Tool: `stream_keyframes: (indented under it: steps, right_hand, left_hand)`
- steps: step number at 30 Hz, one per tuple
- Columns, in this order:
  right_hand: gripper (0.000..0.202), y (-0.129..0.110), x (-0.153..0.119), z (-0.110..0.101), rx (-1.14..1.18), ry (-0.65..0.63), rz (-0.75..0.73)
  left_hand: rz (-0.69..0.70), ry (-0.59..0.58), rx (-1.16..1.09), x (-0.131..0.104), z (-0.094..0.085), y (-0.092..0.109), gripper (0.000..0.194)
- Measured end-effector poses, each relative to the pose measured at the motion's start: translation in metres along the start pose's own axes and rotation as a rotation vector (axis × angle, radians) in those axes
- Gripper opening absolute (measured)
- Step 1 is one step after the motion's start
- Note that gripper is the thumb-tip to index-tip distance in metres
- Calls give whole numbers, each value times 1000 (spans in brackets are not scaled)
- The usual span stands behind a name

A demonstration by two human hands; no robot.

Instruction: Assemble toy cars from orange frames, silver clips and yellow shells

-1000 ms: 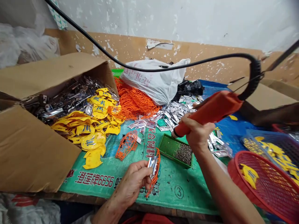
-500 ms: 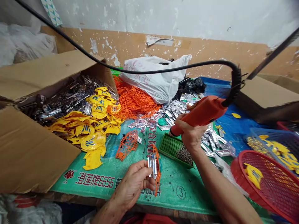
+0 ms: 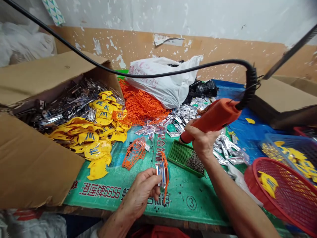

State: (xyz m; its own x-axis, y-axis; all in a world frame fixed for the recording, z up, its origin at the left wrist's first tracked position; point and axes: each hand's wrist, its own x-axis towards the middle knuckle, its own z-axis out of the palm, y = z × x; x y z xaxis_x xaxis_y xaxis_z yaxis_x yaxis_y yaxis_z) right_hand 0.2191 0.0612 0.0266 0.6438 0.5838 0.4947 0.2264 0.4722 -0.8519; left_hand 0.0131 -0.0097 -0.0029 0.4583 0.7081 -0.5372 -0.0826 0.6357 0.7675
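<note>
Your left hand [image 3: 143, 188] pinches a silver strip [image 3: 161, 174] and an orange lattice frame [image 3: 166, 180] above the green printed sheet [image 3: 205, 205]; your right hand [image 3: 204, 143] clasps the corded screwdriver [image 3: 213, 115], nose at the perforated tray [image 3: 180, 155]. Behind, a flaking white-and-tan wall [image 3: 210, 23].

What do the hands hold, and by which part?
The right hand grips the red tool around its body. The left hand pinches a silver piece by its left edge, with an orange frame; the frame's hold is hidden.

Room here on the table [image 3: 208, 201], nearside of the green tray [image 3: 179, 155]; red-orange driver [image 3: 214, 117] juts over its far edge, silver parts [image 3: 178, 121] crowd behind, right forearm [image 3: 229, 183] bars its right.
</note>
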Motion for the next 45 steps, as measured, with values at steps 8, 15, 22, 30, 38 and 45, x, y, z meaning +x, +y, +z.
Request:
stream_keyframes:
  steps: [8,15,22,30,38,45]
  right_hand:
    - [15,-1,0,-2,-39,-3,2]
    - [36,1,2,-1,-27,11,9]
    - [26,-4,2,-1,-15,4,18]
    - [22,-8,-2,-2,-14,-23,26]
    - [31,-9,-2,-1,13,-29,44]
    - [30,-3,-3,1,-15,-27,57]
  left_hand:
    - [10,-1,53,3,-3,-3,19]
    - [14,-14,68,5,-3,-4,19]
    - [14,-3,77,5,-2,-6,20]
    - [18,24,63,5,-1,-4,20]
    - [33,31,60,5,2,-1,16]
    - [56,25,125,6,5,2,19]
